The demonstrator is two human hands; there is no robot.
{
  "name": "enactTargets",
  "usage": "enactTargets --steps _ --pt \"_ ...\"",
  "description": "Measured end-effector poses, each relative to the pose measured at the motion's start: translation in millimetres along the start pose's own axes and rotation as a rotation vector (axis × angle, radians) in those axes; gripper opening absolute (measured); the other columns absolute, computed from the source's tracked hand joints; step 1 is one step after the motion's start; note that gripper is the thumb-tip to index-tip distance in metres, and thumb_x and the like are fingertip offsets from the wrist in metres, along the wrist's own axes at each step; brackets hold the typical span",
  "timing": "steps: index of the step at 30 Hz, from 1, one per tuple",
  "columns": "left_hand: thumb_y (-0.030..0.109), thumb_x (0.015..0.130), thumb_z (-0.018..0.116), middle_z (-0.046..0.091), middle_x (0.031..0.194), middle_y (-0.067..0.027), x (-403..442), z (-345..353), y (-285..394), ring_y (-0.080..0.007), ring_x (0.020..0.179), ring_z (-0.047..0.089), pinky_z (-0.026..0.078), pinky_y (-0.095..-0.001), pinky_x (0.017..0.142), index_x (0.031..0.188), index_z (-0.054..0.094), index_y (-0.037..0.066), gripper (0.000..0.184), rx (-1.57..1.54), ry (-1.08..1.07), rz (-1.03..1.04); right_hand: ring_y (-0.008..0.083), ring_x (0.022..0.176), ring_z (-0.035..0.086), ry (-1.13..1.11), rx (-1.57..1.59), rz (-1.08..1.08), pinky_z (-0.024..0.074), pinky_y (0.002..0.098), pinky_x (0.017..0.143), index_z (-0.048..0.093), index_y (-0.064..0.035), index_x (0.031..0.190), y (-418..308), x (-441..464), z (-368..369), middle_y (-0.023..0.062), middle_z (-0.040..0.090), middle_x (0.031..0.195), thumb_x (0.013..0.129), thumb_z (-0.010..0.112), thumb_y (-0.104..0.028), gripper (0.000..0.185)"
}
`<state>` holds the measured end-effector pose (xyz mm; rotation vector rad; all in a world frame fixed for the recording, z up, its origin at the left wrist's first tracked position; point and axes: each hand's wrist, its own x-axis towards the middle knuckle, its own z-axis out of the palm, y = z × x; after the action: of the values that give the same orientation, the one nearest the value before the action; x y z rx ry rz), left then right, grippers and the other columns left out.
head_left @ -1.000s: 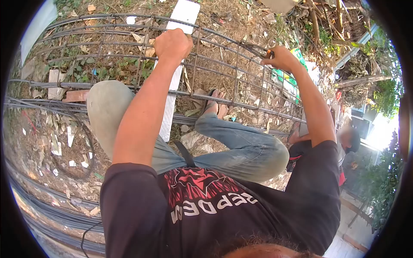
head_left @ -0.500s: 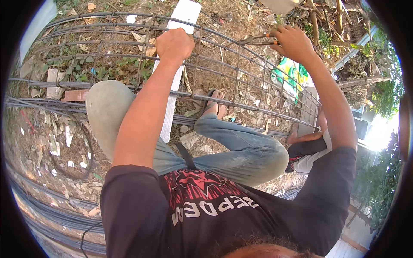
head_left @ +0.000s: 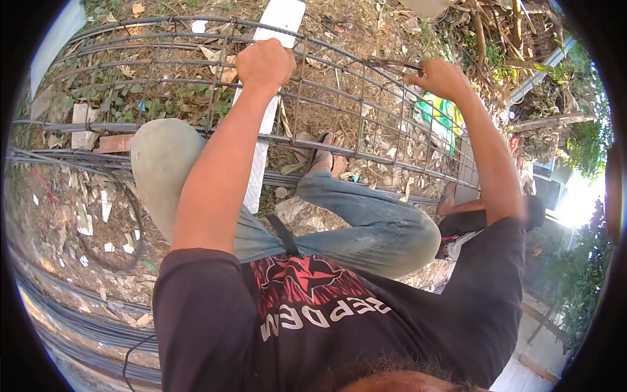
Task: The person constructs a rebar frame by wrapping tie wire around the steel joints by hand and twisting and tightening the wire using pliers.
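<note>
A long cage of steel bars point(head_left: 326, 144) tied with thin square hoops lies across the view, over a white board point(head_left: 282, 19). My left hand point(head_left: 266, 63) is closed in a fist round the cage's upper bar, where it crosses the board. Farther right, my right hand point(head_left: 444, 80) grips the handles of metal pincers point(head_left: 395, 63). The pincers' jaws are at the upper bar beside a hoop; any wire between them is too small to tell.
Another person point(head_left: 467, 219) sits at the right, partly behind my arm. A green and white sack point(head_left: 439, 117) lies beyond the cage. Bundled bars point(head_left: 85, 333) run along the lower left, and a brick point(head_left: 114, 144) lies by my knee.
My right hand first opened its fingers on the pincers and moved right, then closed round the handles again. My left hand has barely moved on the bar.
</note>
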<state>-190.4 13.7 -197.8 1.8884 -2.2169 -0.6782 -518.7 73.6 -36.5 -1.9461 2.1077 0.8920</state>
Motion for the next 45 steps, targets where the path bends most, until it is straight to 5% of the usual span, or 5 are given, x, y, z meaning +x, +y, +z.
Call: enactTargets --steps 11,19,33,38,45 --pt "0.047 0.095 0.061 0.078 0.095 -0.0187 -0.2 0.1 0.8 -0.0371 0.089 0.076 0.060 -0.0477 0.075 0.092 0.080 0.006 0.045 -0.006 0.000 0.002 0.0226 0.122 0.058 0.641 -0.582 -0.411 0.0447 0.0418 0.104 0.059 -0.0105 0.125 -1.1 -3.4 -5.7 0.0033 0.062 0.123 0.089 0.077 -0.033 0.047" --pt "0.047 0.095 0.060 0.078 0.094 -0.0178 0.0 5.0 -1.6 -0.0367 0.088 0.076 0.060 -0.0470 0.075 0.091 0.080 0.006 0.046 -0.015 0.045 0.004 0.0206 0.043 0.064 -0.422 0.751 0.169 0.0526 0.0366 0.041 0.066 0.0059 0.082 7.3 -7.4 4.7 0.0158 0.066 0.063 0.099 0.064 -0.056 0.064" --pt "0.042 0.096 0.058 0.079 0.094 -0.0164 -1.3 -4.3 5.4 -0.0340 0.089 0.078 0.061 -0.0429 0.074 0.093 0.082 0.007 0.042 0.046 0.014 -0.009 0.0239 0.122 0.055 0.460 -0.616 -0.460 0.0414 0.0406 0.112 0.061 -0.0133 0.131 -10.7 9.8 -35.7 0.0029 0.063 0.119 0.090 0.074 -0.040 0.051" --pt "0.048 0.094 0.060 0.078 0.099 -0.0182 -2.4 -0.6 3.9 -0.0363 0.093 0.076 0.059 -0.0472 0.080 0.099 0.081 0.008 0.046 0.012 -0.006 -0.034 0.0250 0.042 0.065 -0.379 0.480 0.093 0.0552 0.0383 0.038 0.069 0.0088 0.083 -6.0 9.2 -34.2 0.0196 0.067 0.060 0.108 0.041 -0.056 0.075" --pt "0.048 0.093 0.061 0.078 0.099 -0.0191 -1.4 -3.5 4.6 -0.0376 0.094 0.076 0.059 -0.0477 0.079 0.100 0.081 0.008 0.046 0.032 0.003 -0.024 0.0317 0.080 0.074 0.159 -0.357 -0.246 0.0597 0.0478 0.071 0.066 -0.0001 0.101 5.0 14.8 -3.6 0.0153 0.071 0.084 0.091 0.073 -0.047 0.049"
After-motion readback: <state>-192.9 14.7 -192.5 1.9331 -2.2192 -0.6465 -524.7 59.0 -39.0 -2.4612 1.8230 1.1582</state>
